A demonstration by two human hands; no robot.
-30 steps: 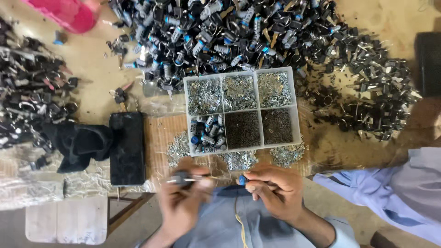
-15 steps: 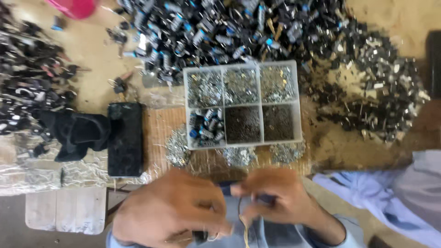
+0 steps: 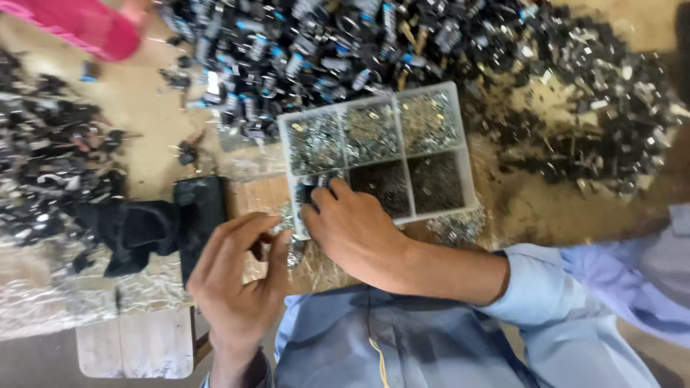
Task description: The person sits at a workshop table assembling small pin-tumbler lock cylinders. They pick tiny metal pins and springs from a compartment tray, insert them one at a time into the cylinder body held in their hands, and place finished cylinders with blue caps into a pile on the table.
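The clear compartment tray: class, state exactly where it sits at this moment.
In the head view the clear compartment tray sits just right of centre, below the heap of small dark parts, with the right hand reaching into its lower-left compartment.

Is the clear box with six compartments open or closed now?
Open. No lid covers the compartment box; its small metal parts lie exposed, and the right hand reaches its fingertips into the near-left compartment.

My fingers [image 3: 316,208] rest on the clear, glossy plastic compartment box [image 3: 463,162], whose upper cells hold bright, shiny metal bits and the lower right ones dull, dark grains. The counter [image 3: 144,136] looks rough, dusty and matt. Beside it lie a matt black cloth [image 3: 136,230] and crinkled, silvery plastic sheet [image 3: 50,294]. My sleeve [image 3: 532,287] is soft, pale blue cotton-like fabric.
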